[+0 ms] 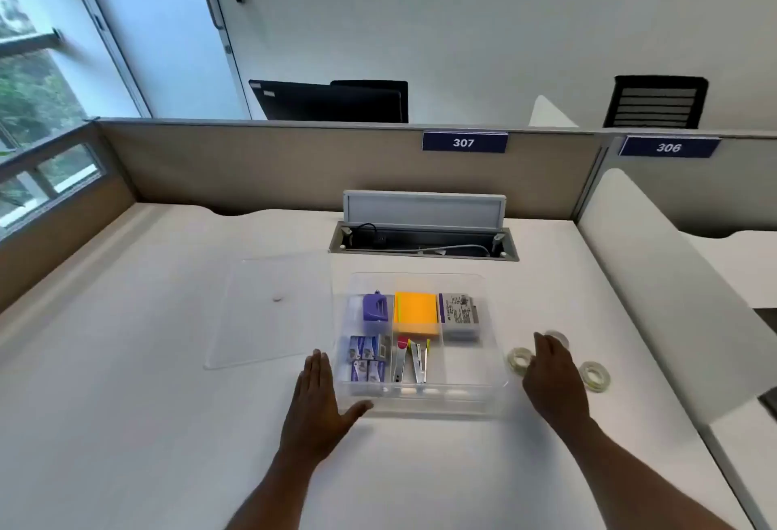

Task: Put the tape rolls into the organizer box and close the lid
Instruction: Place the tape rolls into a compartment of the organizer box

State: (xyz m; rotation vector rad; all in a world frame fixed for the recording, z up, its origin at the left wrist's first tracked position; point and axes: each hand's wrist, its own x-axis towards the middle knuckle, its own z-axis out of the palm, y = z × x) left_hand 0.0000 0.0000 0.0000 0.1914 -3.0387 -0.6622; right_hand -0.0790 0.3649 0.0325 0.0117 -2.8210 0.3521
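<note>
Head view | three tape rolls (519, 360) lie on desk (168, 403) right of open box (498, 361) | right hand (553, 378) spread over them, nothing pinched | left hand (317, 403) flat against box | rolls judged light, stiff, best pinched across rim | lid (269, 310) off, left

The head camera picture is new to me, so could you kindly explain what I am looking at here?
There is no machine here: a person wears a wide-angle camera on the head, looking forward and down at their own bare hands over a white desk. The left hand lies flat and open against the left side of a clear organizer box, which holds small office supplies in compartments. The box's clear lid lies flat on the desk to its left. The right hand reaches among three tape rolls: one at its fingertips, one partly hidden behind it, one to its right. All three seem to lie on the desk; nothing is clearly held yet.
</note>
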